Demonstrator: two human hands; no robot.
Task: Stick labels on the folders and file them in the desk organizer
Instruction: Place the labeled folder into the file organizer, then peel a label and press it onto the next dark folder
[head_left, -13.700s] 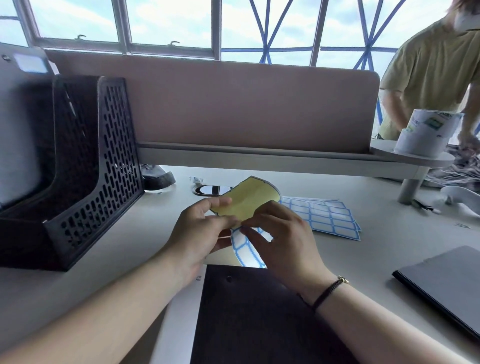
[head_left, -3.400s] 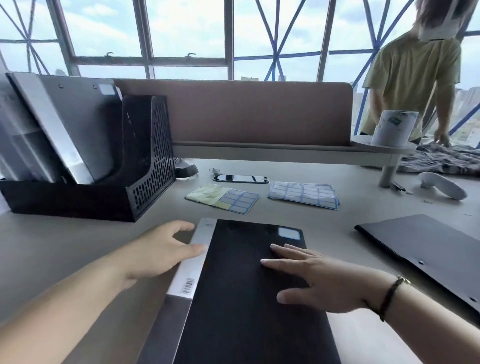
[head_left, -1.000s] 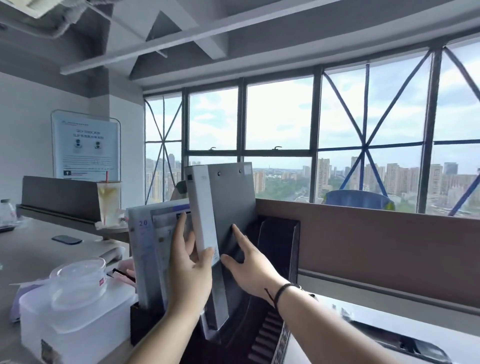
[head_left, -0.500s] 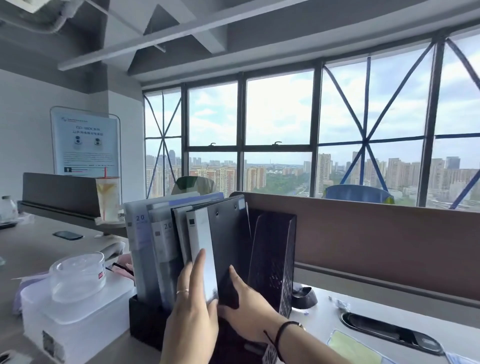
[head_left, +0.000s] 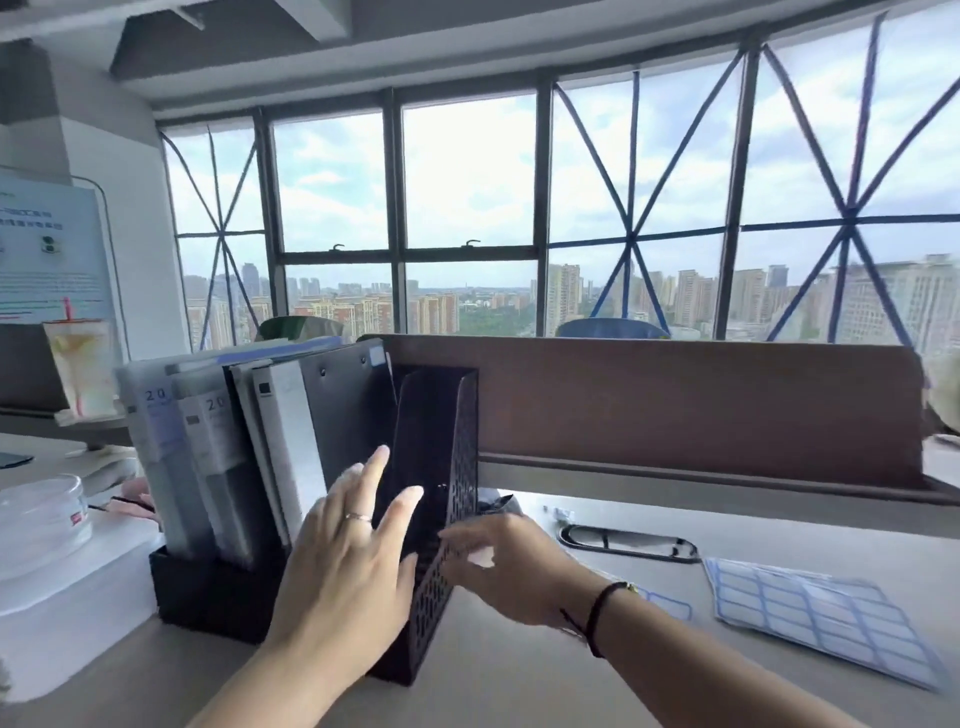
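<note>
Big windows are seen behind the worktop (head_left: 519, 675). The black folder (head_left: 348, 410) is filed in the organizer (head_left: 447, 467). Both hands, left (head_left: 353, 561) and right (head_left: 504, 566), are open. More folders may be needed next.

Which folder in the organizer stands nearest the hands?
The black folder, rightmost in the organizer. It bears a small label at its top corner; the others are pale grey or blue.

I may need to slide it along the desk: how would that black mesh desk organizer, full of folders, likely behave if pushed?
The desk organizer looks like stiff perforated mesh, so it would probably slide as one piece. The upright folders fill only its left side and rise well above it, so it is likely top-heavy there and might tip if pushed high. A low push looks safer.
</note>
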